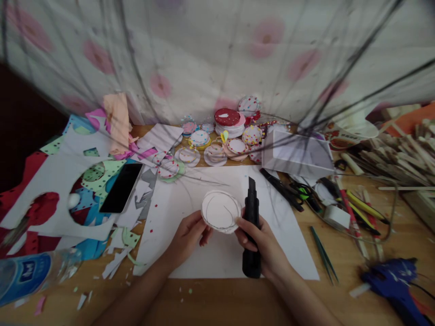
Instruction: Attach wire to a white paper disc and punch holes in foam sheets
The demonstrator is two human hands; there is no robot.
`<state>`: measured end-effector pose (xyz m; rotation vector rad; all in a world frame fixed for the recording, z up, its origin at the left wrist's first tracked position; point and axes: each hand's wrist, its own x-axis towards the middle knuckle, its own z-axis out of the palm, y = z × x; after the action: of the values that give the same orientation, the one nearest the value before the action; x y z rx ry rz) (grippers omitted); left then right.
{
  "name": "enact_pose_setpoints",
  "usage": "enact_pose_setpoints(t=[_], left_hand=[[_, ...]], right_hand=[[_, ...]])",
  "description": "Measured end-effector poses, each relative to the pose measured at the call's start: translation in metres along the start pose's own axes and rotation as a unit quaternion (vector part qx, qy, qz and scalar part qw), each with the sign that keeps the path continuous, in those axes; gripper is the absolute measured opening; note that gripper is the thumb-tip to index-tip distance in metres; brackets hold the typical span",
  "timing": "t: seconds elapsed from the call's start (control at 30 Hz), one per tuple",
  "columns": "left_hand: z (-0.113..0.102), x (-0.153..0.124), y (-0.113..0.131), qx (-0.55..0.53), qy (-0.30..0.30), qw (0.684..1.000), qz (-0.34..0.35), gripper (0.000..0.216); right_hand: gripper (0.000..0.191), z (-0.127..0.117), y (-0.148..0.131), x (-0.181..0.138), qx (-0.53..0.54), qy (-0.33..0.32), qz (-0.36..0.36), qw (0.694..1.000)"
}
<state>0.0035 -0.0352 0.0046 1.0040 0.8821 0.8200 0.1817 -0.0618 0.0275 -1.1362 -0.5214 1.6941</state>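
Observation:
My left hand pinches the left edge of a white paper disc with pencil lines on it, holding it just above a white sheet on the wooden table. On the disc's right side, my right hand is closed round a black utility knife. The knife stands nearly upright, and its top end points away from me. Fingertips of the right hand also touch the disc's right edge.
A black phone lies on cut coloured paper at the left. Stacks of decorated paper discs stand at the back. Scissors, pens, tweezers, a blue glue gun and wooden sticks crowd the right. A plastic bottle lies front left.

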Motion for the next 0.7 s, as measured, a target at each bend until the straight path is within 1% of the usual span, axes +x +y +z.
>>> enact_pose_setpoints(t=[0.13, 0.4, 0.53, 0.7], left_hand=[[0.000, 0.002, 0.002, -0.032, 0.003, 0.999, -0.009, 0.034], [0.000, 0.003, 0.009, -0.093, 0.009, 0.996, -0.015, 0.030], [0.001, 0.001, 0.010, -0.101, -0.009, 0.995, -0.012, 0.028], [0.000, 0.000, 0.011, -0.114, -0.031, 0.993, 0.006, 0.028]], right_hand=[[0.030, -0.002, -0.002, 0.000, 0.032, -0.007, -0.001, 0.999], [0.028, -0.012, -0.010, 0.006, 0.139, 0.012, -0.013, 0.990], [0.027, -0.012, -0.013, 0.006, 0.154, 0.014, -0.010, 0.988], [0.026, -0.012, -0.011, 0.006, 0.146, 0.022, -0.012, 0.989]])
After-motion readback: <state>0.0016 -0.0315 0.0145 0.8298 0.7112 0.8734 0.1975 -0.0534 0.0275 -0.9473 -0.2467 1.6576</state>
